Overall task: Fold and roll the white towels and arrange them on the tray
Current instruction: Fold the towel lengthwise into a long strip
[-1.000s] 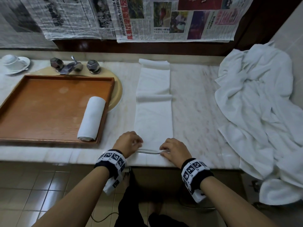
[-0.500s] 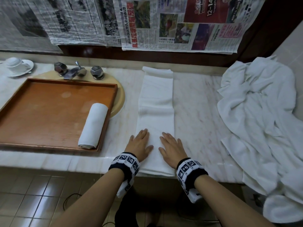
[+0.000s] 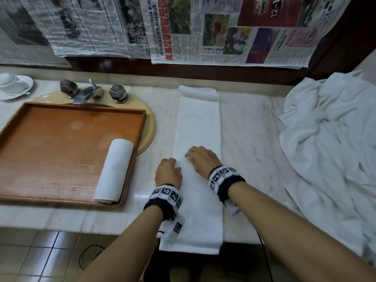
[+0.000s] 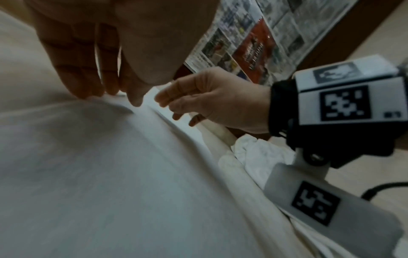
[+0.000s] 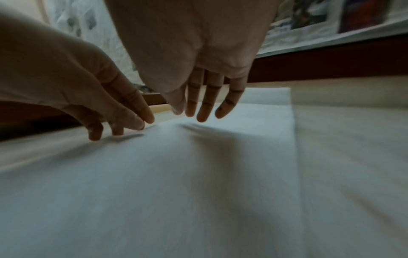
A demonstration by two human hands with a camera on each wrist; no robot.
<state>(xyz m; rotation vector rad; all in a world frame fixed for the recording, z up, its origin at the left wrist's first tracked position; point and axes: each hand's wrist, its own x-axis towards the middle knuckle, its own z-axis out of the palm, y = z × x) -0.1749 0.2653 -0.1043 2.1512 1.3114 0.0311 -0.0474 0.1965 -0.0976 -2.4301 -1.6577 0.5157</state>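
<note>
A long white towel strip (image 3: 199,123) lies flat on the marble counter, running from the back wall to the front edge, its near end hanging slightly over. My left hand (image 3: 167,173) rests on the strip's left edge, fingertips (image 4: 88,87) touching the cloth (image 4: 110,174). My right hand (image 3: 200,157) is a little farther along, its straight fingers (image 5: 205,108) down on the towel (image 5: 220,174). Neither hand grips anything. A rolled white towel (image 3: 115,169) lies in the wooden tray (image 3: 61,149), along its right side.
A crumpled pile of white towels (image 3: 329,149) covers the counter's right end. The tray sits over a beige sink (image 3: 149,127) with a metal faucet (image 3: 85,93). A cup and saucer (image 3: 12,85) stand at the far left. Newspapers hang on the back wall.
My hands let go of the towel's near edge and slid forward along the strip with flat fingers. The cross fold in the middle of the strip has been smoothed out.
</note>
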